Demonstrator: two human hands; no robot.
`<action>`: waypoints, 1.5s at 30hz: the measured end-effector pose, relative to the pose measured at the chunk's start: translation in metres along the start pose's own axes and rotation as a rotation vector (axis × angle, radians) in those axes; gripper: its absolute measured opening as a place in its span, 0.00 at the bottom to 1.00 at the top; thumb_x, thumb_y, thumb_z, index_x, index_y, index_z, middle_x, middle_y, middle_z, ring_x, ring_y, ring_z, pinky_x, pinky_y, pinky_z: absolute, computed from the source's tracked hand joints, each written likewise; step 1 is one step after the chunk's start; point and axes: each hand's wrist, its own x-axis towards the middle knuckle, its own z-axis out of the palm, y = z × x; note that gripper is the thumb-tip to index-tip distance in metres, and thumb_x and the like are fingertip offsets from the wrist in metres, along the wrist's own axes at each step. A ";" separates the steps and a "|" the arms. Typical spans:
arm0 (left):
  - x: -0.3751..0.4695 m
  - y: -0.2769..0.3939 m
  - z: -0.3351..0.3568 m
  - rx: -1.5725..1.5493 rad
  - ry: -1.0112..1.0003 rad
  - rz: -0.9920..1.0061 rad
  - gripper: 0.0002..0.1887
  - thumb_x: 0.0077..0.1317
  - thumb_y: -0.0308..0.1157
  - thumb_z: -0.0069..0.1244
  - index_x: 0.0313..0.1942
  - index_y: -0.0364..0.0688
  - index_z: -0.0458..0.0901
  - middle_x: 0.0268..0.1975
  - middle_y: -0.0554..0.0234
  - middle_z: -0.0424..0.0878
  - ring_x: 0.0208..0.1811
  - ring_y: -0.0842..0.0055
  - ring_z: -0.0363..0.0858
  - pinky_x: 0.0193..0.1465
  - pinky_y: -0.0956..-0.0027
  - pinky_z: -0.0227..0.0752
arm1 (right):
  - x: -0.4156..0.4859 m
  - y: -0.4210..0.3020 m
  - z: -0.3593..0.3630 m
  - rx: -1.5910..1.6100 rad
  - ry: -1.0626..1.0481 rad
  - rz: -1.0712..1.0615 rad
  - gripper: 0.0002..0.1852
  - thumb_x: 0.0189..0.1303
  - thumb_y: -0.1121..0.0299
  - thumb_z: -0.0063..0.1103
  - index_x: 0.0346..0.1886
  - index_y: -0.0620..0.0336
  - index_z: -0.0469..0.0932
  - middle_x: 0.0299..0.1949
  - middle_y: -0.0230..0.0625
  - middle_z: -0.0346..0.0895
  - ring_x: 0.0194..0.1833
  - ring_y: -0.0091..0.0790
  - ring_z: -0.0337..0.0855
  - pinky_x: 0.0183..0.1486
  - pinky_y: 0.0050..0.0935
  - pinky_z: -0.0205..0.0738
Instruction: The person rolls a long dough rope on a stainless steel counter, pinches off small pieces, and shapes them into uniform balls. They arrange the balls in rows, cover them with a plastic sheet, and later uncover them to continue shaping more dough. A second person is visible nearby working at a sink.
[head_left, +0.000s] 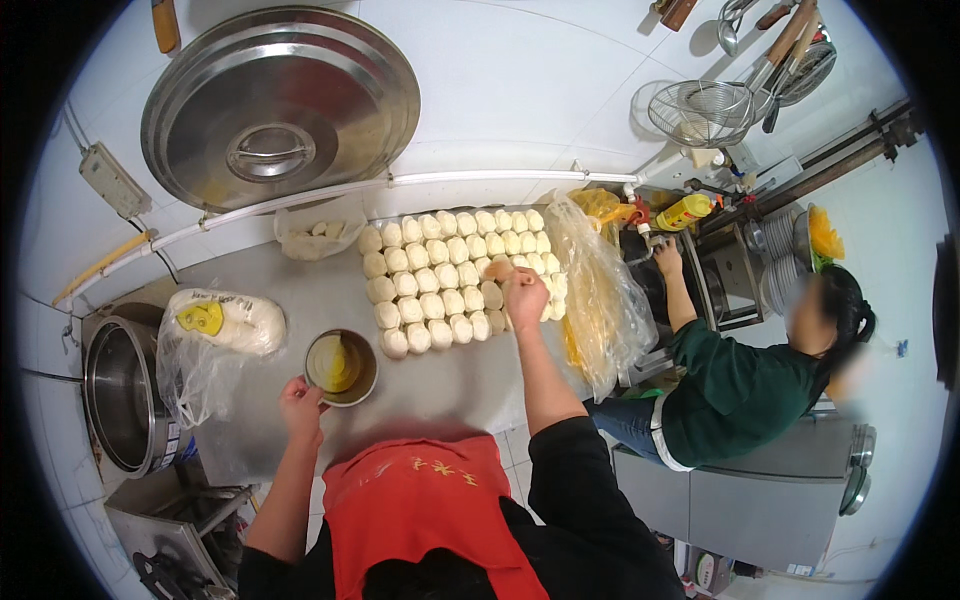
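Observation:
My left hand grips the rim of a round metal bowl with yellow liquid, likely oil, in it. Rows of pale dough pieces stand close together on the metal worktop. Over their right part, my right hand is closed on a brush, whose broad end lies over the dough. Some pieces near the brush look darker than the others. My right hand and forearm hide a few pieces.
Plastic bags lie right of the dough; a filled bag and a deep metal pot are at left. A co-worker in a green top reaches toward the tap at right. A large lid leans on the wall.

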 end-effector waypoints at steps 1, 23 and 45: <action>-0.003 0.000 -0.009 -0.002 0.001 -0.010 0.12 0.55 0.20 0.50 0.24 0.46 0.64 0.34 0.70 0.74 0.35 0.77 0.77 0.34 0.64 0.83 | 0.004 -0.002 -0.005 -0.048 0.029 0.066 0.10 0.63 0.70 0.56 0.32 0.64 0.85 0.29 0.48 0.85 0.31 0.44 0.85 0.38 0.35 0.78; -0.017 0.001 -0.061 -0.022 0.038 -0.118 0.12 0.56 0.18 0.51 0.23 0.44 0.66 0.31 0.71 0.73 0.33 0.78 0.77 0.34 0.65 0.84 | -0.050 -0.007 0.124 0.260 -0.322 -0.290 0.07 0.61 0.74 0.54 0.34 0.63 0.83 0.34 0.48 0.83 0.35 0.42 0.85 0.38 0.36 0.78; 0.000 -0.011 -0.064 -0.143 0.088 -0.167 0.09 0.57 0.19 0.51 0.25 0.42 0.69 0.32 0.66 0.75 0.33 0.77 0.79 0.36 0.66 0.83 | -0.096 -0.097 0.105 0.012 -0.342 -0.345 0.07 0.60 0.72 0.56 0.32 0.61 0.84 0.32 0.45 0.84 0.32 0.47 0.84 0.38 0.39 0.77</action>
